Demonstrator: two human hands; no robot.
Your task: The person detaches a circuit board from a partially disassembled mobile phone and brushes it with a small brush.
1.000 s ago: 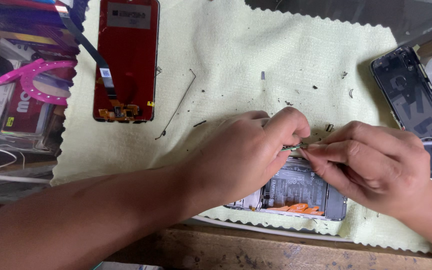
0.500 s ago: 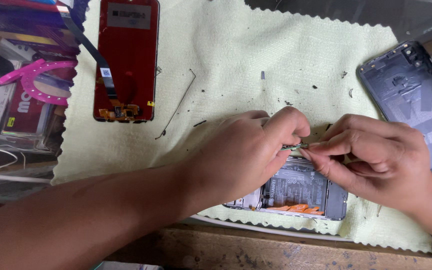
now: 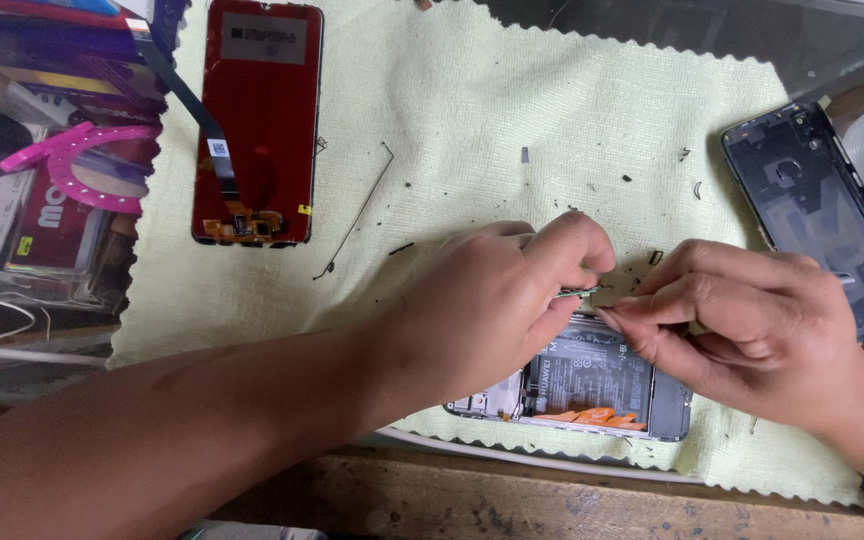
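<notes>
Lying nearest the wearer, along the worn wooden bench edge [image 3: 512, 500], an opened grey phone body with a dark battery and orange flex strips [image 3: 592, 385] was seen, partly covered by both hands and resting on a pale green cloth with pinked edges [image 3: 492, 110]. The left hand [image 3: 497, 300] was laid over the left part of that phone body, its thumb and forefinger pressed together on a small thin green-and-metal part [image 3: 580, 292]. The right hand [image 3: 752, 325] was brought in from the right, its fingers curled and its fingertips [image 3: 614, 318] pinched together just beside the same part, above the upper edge of the phone body; whether they touched the part could not be told.

Small dark screws and specks [image 3: 652, 258] were scattered on the cloth just beyond the two hands. Further out, beyond and left of the left hand, a thin bent black wire [image 3: 357, 215] was laid on the cloth, and past it a red phone screen panel with a black flex cable [image 3: 257, 120] was placed face down. Well to the left of that hand, a pink plastic horseshoe-shaped piece [image 3: 77, 165] was seen among clutter. Beyond and right of the right hand, a dark blue phone back cover [image 3: 822, 210] was lying partly off the cloth.
</notes>
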